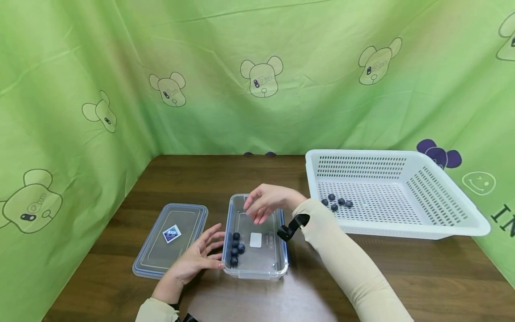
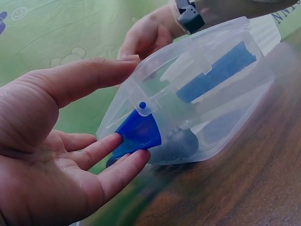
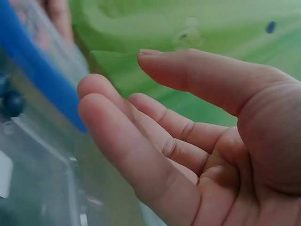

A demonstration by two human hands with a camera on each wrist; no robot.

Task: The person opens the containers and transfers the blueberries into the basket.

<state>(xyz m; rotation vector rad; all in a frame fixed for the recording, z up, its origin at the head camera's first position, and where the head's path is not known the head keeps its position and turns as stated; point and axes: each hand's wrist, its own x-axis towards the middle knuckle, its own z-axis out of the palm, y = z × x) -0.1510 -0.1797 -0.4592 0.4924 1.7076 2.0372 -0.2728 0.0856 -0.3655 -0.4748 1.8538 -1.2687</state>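
Note:
A clear plastic food container with blue side clips stands in the middle of the table. Several blueberries lie along its left side, next to a white square label. My left hand touches the container's left wall, its fingers spread near a blue clip. Over the container's far half hovers my right hand; thumb and fingers are apart with nothing between them, as the right wrist view shows. More blueberries lie in the near left corner of a white perforated basket.
The container's lid, with a blue rim and a diamond-shaped sticker, lies flat on the wooden table at the left. The basket takes up the back right. A green printed curtain hangs behind and beside the table.

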